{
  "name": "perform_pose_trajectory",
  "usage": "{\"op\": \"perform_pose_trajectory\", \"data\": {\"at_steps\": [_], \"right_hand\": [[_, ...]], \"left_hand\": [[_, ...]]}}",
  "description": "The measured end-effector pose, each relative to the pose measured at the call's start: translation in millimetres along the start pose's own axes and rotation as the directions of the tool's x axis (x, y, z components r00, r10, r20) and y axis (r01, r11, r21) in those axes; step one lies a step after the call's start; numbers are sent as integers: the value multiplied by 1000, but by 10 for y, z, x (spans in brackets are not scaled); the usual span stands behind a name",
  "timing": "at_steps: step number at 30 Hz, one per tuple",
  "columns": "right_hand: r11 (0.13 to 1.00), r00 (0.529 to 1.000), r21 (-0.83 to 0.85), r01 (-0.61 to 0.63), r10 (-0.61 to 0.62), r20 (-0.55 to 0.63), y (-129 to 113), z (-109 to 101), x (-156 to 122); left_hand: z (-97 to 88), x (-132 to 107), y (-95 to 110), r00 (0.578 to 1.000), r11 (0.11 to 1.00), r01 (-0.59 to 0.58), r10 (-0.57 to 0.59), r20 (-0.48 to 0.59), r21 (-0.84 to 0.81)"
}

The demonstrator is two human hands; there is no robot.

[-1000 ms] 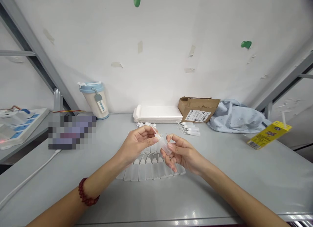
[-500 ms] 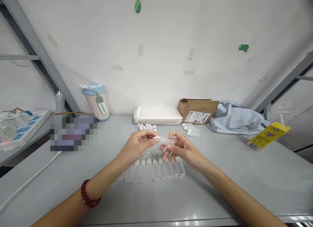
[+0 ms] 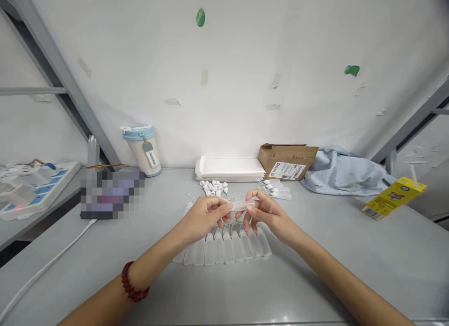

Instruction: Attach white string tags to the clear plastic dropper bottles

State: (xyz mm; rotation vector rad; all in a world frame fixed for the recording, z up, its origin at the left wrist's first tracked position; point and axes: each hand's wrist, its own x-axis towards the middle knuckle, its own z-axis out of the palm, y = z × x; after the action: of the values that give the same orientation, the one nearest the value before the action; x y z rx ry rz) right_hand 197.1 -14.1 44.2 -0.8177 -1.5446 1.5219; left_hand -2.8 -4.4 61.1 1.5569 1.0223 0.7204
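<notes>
Between both hands is a small translucent plastic bottle (image 3: 244, 205), lying nearly level above the table. My left hand (image 3: 205, 217), a dark red bead bracelet on its wrist, pinches the bottle's neck end between thumb and fingers; what lies under those fingertips is hidden. My right hand (image 3: 268, 217) grips the bottle's body with thumb and fingers. Below the hands, a row of similar bottles (image 3: 228, 249) with thin looped straps lies on the table, partly covered by the fingers. Just beyond is a heap of small white caps (image 3: 213, 188).
A stack of white trays (image 3: 231, 168) and an opened cardboard box (image 3: 289, 162) stand against the wall. Several strapped bottles (image 3: 280, 190) lie before the box. Left are a cup (image 3: 142, 150), a blurred-out phone (image 3: 112, 195) and a power strip (image 3: 45, 195). Right are blue cloth (image 3: 343, 171) and a yellow drink carton (image 3: 393, 198).
The fingers of my left hand have curled in more around the bottle's neck end. My right hand keeps its hold. The whole view has shifted slightly.
</notes>
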Motion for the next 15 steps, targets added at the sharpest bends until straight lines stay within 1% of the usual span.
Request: {"op": "perform_pose_trajectory", "data": {"at_steps": [3, 9, 12, 15], "right_hand": [[1000, 999, -12, 2, -2, -32, 9, 5, 2], [1000, 1000, -6, 8, -8, -27, 14, 5, -5], [1000, 1000, -9, 7, -7, -29, 20, -1, -6], [1000, 1000, -14, 13, -14, -26, 24, 8, -14]], "left_hand": [[13, -7, 17, 1000, 999, -4, 4, -9, -41], [45, -16, -1, 998, 994, -62, 60, -18, -91], [33, -17, -5, 1000, 988, 18, -14, 23, -157], [5, -17, 3, 984, 964, 137, -107, 140, -227]]}}
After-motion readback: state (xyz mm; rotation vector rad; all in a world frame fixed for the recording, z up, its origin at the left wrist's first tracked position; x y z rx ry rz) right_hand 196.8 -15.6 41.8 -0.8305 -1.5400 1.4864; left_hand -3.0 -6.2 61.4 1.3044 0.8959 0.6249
